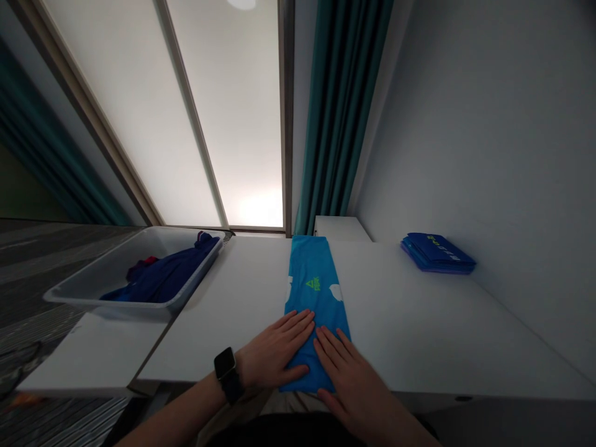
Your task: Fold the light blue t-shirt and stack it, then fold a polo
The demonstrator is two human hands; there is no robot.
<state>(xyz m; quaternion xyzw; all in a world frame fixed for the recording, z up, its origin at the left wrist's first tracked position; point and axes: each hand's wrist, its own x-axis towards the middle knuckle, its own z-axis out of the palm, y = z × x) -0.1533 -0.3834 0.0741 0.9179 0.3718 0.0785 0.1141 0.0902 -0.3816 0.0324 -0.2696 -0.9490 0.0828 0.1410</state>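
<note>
A bright blue shirt (pixel 311 261), folded into a long narrow strip, lies flat on the white table (pixel 246 285). It bears a green logo and white patches near its edges. My left hand (pixel 282 349) rests flat on the strip's left side, fingers stretched out, a dark watch (pixel 226 366) on its wrist. On the strip's lower right side lies my right hand (pixel 347 375), also flat with fingers extended. Both palms press on the cloth without gripping it. The fingertips of the two hands nearly meet in the middle.
A translucent plastic bin (pixel 105 303) holding crumpled dark blue and red clothes (pixel 170 273) stands at the left on a lower white surface. Folded blue garments (pixel 437 254) are stacked at the table's right, near the wall. Behind are a teal curtain (pixel 339 112) and frosted panels (pixel 233 112).
</note>
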